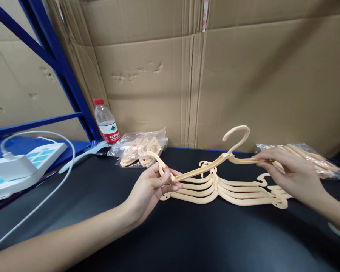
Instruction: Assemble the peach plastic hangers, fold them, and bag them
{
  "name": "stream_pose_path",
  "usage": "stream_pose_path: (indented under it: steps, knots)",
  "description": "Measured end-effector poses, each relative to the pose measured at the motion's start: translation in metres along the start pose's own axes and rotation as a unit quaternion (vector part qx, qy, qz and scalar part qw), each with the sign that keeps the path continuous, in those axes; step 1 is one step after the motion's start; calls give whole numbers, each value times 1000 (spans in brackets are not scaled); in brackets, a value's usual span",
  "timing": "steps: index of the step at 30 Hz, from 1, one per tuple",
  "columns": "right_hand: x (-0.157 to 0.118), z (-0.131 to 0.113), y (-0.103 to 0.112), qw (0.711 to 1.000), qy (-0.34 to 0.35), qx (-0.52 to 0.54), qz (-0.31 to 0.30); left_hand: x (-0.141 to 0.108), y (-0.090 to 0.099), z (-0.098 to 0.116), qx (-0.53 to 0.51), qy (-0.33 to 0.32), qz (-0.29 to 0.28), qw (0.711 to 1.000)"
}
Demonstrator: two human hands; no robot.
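A cream plastic hanger [201, 170] is held up above the black table, its hook pointing up. My left hand [155, 185] pinches its left end, where a small curved piece sticks up. The fingers of my right hand [289, 166] are closed on its right end. Below and behind it, several matching hangers [198, 200] lie nested side by side on the table [170, 234], their hooks toward the back. Part of the row is hidden by the raised hanger and my hands.
A clear bag of cream parts [143, 151] and a red-capped bottle [106, 122] stand at back left. Another bag [308, 158] lies at right. A power strip [42, 160], white cable and brush [85, 155] are at left; cardboard [147, 75] rises behind.
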State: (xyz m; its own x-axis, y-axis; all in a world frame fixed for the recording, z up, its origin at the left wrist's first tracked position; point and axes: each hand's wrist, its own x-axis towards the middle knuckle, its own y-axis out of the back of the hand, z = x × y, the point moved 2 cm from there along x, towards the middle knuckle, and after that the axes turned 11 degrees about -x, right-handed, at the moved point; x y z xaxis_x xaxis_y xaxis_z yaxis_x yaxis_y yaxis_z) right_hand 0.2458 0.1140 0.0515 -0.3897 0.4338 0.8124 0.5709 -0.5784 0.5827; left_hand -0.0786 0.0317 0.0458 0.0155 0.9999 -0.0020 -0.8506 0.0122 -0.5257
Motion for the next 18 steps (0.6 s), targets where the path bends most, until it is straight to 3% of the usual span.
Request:
stream_pose_path:
  steps: [8,18]
  knots:
    - [-3,-8,-2,1000,16,16,2,0,1,0,29,-51,21,998]
    - [-5,-21,1,998,52,-18,30,3,5,-1,63,-63,46,995]
